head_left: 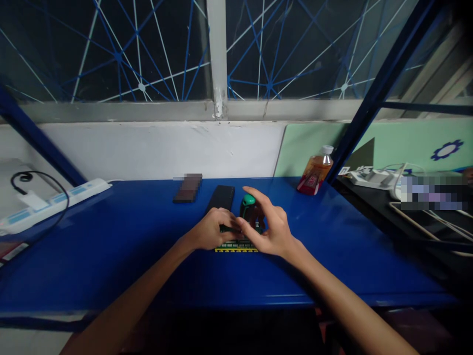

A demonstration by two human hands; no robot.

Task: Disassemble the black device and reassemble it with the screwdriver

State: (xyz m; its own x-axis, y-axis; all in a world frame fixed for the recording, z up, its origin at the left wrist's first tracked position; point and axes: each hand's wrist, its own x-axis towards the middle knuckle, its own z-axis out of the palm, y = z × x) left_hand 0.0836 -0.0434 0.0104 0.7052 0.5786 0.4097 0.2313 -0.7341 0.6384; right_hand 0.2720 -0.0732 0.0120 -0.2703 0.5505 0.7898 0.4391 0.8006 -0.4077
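My right hand [271, 227] is curled around an upright screwdriver [249, 200] with a green-capped, dark handle. The index finger arches above the handle, and the thumb reaches toward my left fingertips. My left hand [213, 230] is closed, its fingers pinched together beside the screwdriver. A dark strip shows between those fingers, too hidden to name. Beneath both hands lies a green circuit board [229, 245] with a yellow front edge. The hands cover most of the board and the screwdriver's tip.
A black flat case [222, 197] lies behind my left hand on the blue table [148, 276]. Further left is a dark, partly blurred slab [186, 191]. A drink bottle [316, 170] stands back right. A white power strip [55, 204] with a black cable runs along the left.
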